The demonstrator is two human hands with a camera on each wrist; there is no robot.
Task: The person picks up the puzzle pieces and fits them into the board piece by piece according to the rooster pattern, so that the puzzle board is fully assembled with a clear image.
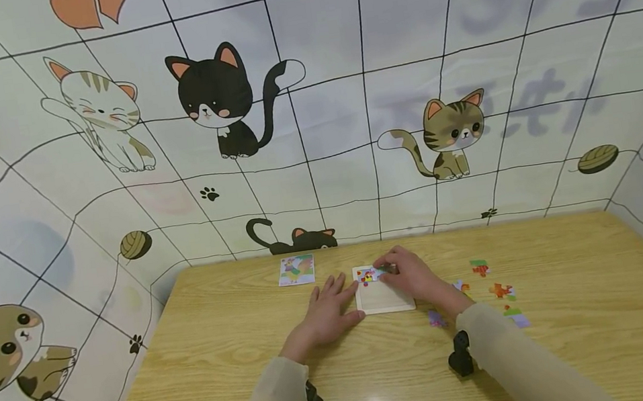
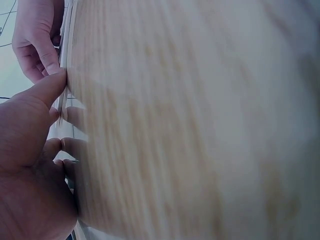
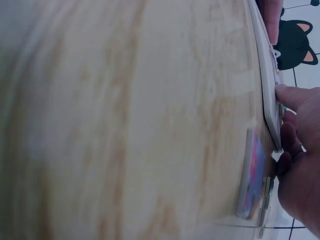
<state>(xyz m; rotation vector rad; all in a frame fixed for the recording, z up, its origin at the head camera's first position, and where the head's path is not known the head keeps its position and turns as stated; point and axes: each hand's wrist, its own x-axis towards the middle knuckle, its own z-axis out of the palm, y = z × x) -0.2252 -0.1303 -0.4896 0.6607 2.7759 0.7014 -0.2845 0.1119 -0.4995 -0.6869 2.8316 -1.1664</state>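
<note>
Left hand (image 1: 329, 308) lies spread at the left side of the shallow wooden tray (image 1: 386, 298), thumb by its near left corner; right hand (image 1: 413, 275) bends over the far right part, thumb and forefinger pinching a bluish puzzle piece (image 1: 380, 272). Tray sits on the counter (image 1: 240, 326), with a colourful assembled patch (image 1: 366, 276) in its far left corner. Step in hand, as judged: fitting the piece beside that patch. Best practice: steady the frame with the left hand, match the edge picture against the picture card (image 1: 297, 269), line up tab and socket, then press straight down with a flat fingertip; forcing it could lift the neighbours. Loose pieces (image 1: 501, 290) lie to the right, near the right forearm. Hidden: most of the pinched piece, under the fingers, so its outline and seating cannot be told. One orange-and-blue piece (image 1: 461, 286) is partly covered by the right wrist. Both wrist views skim the counter, so the tray shows mainly edge-on; the card's print is too small to read.
</note>
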